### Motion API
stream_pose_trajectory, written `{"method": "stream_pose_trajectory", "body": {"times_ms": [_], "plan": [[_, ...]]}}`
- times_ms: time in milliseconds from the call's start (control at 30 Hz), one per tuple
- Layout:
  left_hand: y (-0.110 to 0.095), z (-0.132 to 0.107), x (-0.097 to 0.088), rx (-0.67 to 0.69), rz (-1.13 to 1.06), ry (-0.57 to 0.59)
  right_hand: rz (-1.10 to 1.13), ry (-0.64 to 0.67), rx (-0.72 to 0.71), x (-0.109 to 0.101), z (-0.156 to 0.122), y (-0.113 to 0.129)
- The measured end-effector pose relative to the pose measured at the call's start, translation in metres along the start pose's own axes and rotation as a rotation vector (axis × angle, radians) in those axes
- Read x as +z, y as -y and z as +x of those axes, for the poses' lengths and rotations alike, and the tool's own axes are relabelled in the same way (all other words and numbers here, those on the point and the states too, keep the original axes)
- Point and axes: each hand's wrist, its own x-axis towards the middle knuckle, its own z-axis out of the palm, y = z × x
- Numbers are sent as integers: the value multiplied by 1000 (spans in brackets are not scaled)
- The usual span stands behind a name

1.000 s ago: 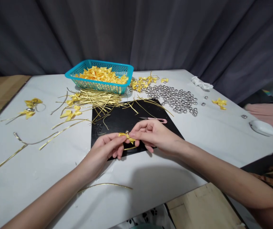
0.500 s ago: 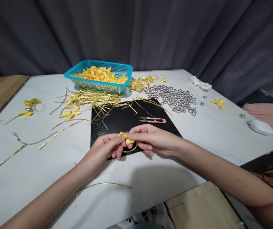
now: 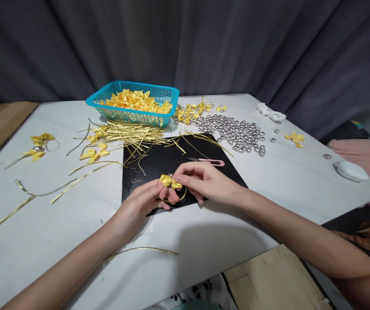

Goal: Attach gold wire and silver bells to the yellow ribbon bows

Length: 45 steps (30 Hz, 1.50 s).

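Bow (image 3: 171, 181) held by left hand (image 3: 146, 196) and right hand (image 3: 208, 180); paw prints (image 3: 207, 286) below.

The bare left forearm (image 3: 70, 260) slants in from the near left, the bare right forearm (image 3: 296, 228) from the near right. The left hand (image 3: 143, 200) and right hand (image 3: 209, 181) almost meet midway, each with thumb and forefinger in a pinch, the other fingers curled loosely below.
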Motion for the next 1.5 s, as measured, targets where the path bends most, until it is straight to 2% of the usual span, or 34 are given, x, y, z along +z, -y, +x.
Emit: {"method": "stream_pose_trajectory", "body": {"times_ms": [133,300,467,633,700,900,1067,1200,1300,1500], "plan": [[0,-1,1,16,38,15,29,-22,8,0,-1,0],[1,-2,1,17,90,35,-131,-192,-205,2,-4,-2],[4,-2,-1,8,121,49,-315,-221,-355,1,-6,-3],[5,-2,-1,15,115,41,-623,-271,-751,-3,-5,-9],[5,-3,-1,20,108,30,-702,-240,-834,-6,-5,-10],[5,-3,0,3,96,4,-781,-249,-871,-12,-6,-10],[5,-2,0,23,159,26,-833,-264,-874,-18,-5,-9],[3,-3,-2,10,157,30,-813,-304,-874,-22,-4,-8],[4,-4,-2,29,189,18,-750,-282,-853,-20,-3,-9],[5,-4,0,87,196,-165,-564,-250,-736,-10,-3,-12]]}}
